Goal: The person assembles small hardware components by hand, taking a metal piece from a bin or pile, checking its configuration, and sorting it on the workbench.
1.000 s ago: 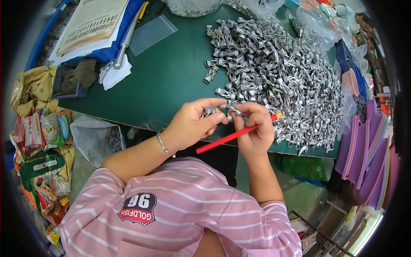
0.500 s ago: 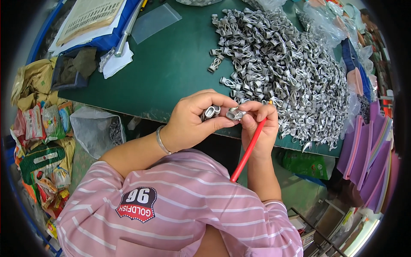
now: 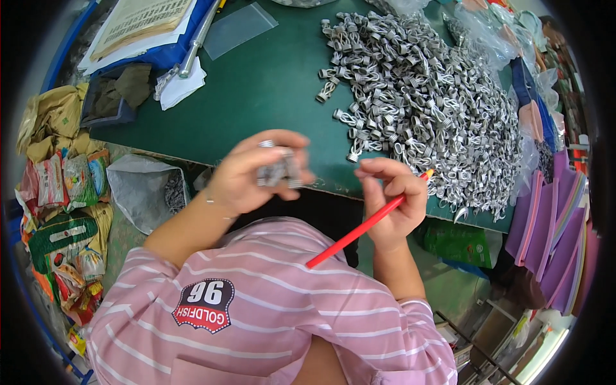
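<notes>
Hands first: my left hand (image 3: 253,174), fingers curled, pinches a small cluster of grey metal clips (image 3: 277,172), blurred. My right hand (image 3: 394,199), just beside it, grips a red pencil (image 3: 359,230) slanting down toward my striped shirt, thumb and forefinger pinched together. Beyond the right hand: large heap of metal clips (image 3: 423,109) on green table (image 3: 263,96). Beside my left wrist: grey bag (image 3: 138,189).

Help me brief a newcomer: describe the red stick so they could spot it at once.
Start at the green table with its big heap of silver metal clips. At its near edge, the right hand grips a thin red pencil-like stick that slants down toward the striped shirt. It is the only long red thing among grey metal.
</notes>
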Demonstrator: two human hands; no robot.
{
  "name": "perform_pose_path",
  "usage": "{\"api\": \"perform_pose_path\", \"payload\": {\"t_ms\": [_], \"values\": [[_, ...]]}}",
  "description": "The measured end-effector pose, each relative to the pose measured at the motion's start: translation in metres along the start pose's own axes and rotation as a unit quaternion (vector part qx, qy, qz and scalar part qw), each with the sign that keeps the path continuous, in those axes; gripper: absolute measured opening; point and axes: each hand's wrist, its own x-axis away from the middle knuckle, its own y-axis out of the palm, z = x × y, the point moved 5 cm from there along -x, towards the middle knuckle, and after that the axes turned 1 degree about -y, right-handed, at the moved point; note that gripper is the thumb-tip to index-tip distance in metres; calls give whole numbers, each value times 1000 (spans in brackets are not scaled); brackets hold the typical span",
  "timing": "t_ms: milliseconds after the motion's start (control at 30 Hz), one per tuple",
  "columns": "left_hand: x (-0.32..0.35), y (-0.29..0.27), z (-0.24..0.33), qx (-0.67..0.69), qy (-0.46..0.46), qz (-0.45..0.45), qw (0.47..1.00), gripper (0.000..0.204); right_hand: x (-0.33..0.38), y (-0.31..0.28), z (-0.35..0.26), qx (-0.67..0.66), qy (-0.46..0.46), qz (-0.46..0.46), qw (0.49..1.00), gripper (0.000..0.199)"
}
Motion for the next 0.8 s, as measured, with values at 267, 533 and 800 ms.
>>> {"api": "perform_pose_path", "payload": {"t_ms": [267, 533, 800], "values": [[154, -147, 70, -432, -146, 221, 862, 25, 1, -5, 18, 343, -30, -65, 936, 31], [146, -146, 58, -597, -140, 184, 768, 35, 0, 1, 22, 377, -30, -55, 924, 30], [-5, 24, 10, -514, 30, -43, 856, 42, -3, 6, 8, 307, -54, -71, 948, 30]]}}
